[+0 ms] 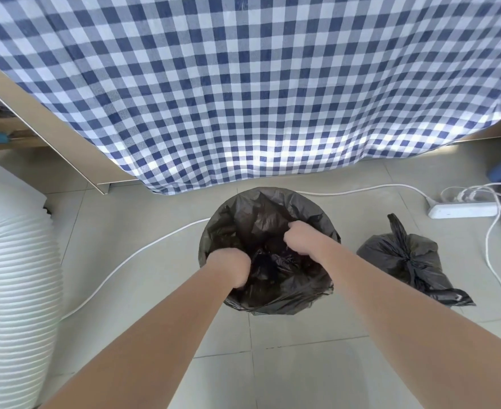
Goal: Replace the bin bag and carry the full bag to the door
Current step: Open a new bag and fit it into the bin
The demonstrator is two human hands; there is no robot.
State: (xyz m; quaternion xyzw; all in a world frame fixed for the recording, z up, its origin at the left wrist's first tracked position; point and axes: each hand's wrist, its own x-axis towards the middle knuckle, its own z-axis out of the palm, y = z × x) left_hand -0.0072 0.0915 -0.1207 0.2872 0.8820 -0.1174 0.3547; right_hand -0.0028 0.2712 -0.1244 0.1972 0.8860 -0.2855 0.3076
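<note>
Black liner (261, 211) fills the bin on the tiled floor (302, 364); left hand (230, 265) and right hand (300, 237) grip its plastic inside. Tied full bag (405, 261) sits just right.

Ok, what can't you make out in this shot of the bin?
Head view:
- Bin: body hidden under the black liner.
- Left hand and right hand: fingers buried in liner folds.
- Tied bag: contents hidden by opaque plastic.
- Under the table: blocked by the checked cloth.
- Door: out of frame.
</note>
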